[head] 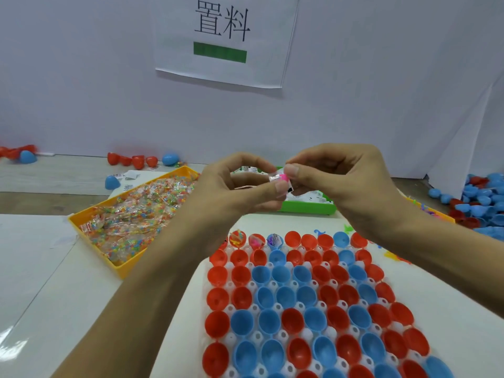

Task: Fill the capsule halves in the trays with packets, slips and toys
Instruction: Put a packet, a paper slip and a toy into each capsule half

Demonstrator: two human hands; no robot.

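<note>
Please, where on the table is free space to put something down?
Bare table lies left of the yellow bin, and between that bin and the capsule tray. Far right is crowded with the loose capsule pile.

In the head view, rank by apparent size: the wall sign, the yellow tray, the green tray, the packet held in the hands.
1. Wall sign.
2. Yellow tray, nearly as large in frame; nearness to the camera makes true size unsure.
3. Green tray, mostly hidden behind the hands.
4. Packet, pinched between both hands.
</note>
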